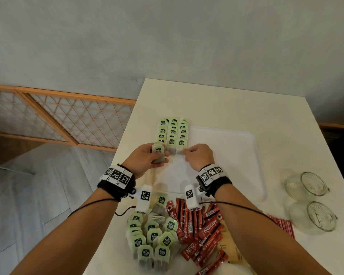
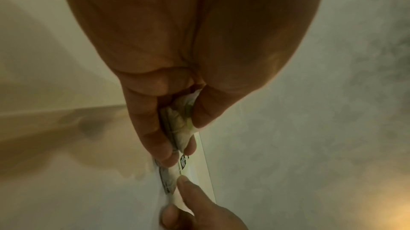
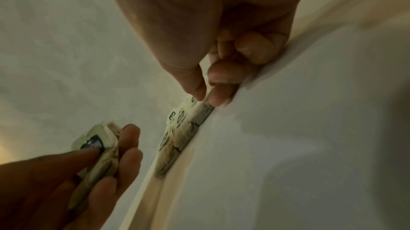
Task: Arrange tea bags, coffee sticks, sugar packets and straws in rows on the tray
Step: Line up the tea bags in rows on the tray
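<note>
Between the left hand (image 1: 147, 158)'s curled fingers sits a soft, light tea-bag stack (image 1: 158, 154); the right hand (image 1: 199, 155) pinches one bag's edge (image 3: 203, 106).

Tray (image 1: 254, 155): 1. Glass bowls (image 1: 311, 183): 2, right of frame. Tea-bag rows (image 1: 173, 132) on tray: 3. Loose tea bags (image 1: 153, 235), coffee sticks (image 1: 207, 231): piled, uncountable.
</note>
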`<state>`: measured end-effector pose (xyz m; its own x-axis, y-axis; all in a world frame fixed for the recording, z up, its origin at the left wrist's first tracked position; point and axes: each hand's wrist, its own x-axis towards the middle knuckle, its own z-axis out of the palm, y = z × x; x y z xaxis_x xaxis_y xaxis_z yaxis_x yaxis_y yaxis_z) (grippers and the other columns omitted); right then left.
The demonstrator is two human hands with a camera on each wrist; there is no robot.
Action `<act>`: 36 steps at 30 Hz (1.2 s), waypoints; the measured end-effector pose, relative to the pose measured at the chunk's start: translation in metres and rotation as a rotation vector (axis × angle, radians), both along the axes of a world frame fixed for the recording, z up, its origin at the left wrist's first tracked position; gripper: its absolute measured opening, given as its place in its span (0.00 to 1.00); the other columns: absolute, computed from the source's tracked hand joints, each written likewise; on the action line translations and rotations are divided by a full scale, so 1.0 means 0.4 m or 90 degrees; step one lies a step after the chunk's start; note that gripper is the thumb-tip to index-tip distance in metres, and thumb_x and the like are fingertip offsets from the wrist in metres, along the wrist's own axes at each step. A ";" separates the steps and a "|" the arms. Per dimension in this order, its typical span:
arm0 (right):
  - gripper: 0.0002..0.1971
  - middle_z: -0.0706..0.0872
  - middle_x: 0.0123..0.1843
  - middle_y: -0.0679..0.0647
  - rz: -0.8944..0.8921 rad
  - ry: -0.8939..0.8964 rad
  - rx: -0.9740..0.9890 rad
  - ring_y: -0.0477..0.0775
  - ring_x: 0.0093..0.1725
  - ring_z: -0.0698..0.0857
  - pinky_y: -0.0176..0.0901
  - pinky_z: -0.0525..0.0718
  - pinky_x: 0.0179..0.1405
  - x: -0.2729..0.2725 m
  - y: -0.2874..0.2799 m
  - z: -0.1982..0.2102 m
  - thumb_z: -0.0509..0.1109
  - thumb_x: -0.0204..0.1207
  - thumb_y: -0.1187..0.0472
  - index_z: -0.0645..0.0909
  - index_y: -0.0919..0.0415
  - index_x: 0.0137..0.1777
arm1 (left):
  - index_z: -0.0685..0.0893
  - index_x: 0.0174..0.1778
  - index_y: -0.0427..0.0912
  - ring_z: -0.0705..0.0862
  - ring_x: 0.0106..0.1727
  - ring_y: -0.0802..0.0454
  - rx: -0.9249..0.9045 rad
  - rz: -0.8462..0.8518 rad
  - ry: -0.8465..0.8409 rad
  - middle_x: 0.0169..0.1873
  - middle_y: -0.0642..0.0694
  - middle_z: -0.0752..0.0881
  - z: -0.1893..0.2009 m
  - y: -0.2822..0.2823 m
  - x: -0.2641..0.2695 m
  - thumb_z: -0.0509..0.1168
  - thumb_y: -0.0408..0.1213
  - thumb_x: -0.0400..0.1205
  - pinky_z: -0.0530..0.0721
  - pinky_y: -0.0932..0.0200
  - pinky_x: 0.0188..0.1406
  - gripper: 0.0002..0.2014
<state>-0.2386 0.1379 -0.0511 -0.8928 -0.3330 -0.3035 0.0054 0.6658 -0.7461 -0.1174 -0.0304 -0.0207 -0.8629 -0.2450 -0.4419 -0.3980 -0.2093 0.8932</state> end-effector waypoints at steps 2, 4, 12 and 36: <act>0.10 0.88 0.45 0.50 -0.035 -0.005 -0.026 0.52 0.45 0.86 0.42 0.79 0.39 0.003 0.001 0.000 0.74 0.79 0.47 0.79 0.52 0.46 | 0.84 0.60 0.42 0.89 0.50 0.45 -0.009 -0.019 0.002 0.53 0.41 0.90 0.004 0.002 0.003 0.60 0.23 0.87 0.87 0.53 0.53 0.13; 0.13 0.84 0.46 0.46 -0.020 0.004 -0.054 0.49 0.45 0.82 0.39 0.75 0.38 0.011 0.001 0.008 0.73 0.80 0.46 0.78 0.53 0.53 | 0.83 0.62 0.42 0.90 0.48 0.46 -0.027 -0.040 0.001 0.52 0.42 0.91 0.008 0.005 0.006 0.59 0.23 0.87 0.88 0.55 0.49 0.13; 0.09 0.85 0.48 0.46 0.234 -0.041 -0.265 0.46 0.37 0.82 0.37 0.83 0.37 0.056 0.000 0.036 0.72 0.84 0.51 0.86 0.46 0.62 | 0.83 0.65 0.39 0.89 0.44 0.49 -0.113 -0.175 -0.017 0.50 0.42 0.91 0.021 0.023 0.012 0.60 0.24 0.87 0.85 0.58 0.43 0.13; 0.03 0.88 0.35 0.33 0.219 -0.029 -0.268 0.54 0.36 0.81 0.41 0.80 0.36 0.082 0.032 0.064 0.79 0.78 0.53 0.90 0.50 0.47 | 0.87 0.57 0.42 0.89 0.44 0.49 -0.045 -0.063 0.025 0.42 0.45 0.91 0.019 0.022 0.023 0.69 0.36 0.85 0.88 0.58 0.42 0.07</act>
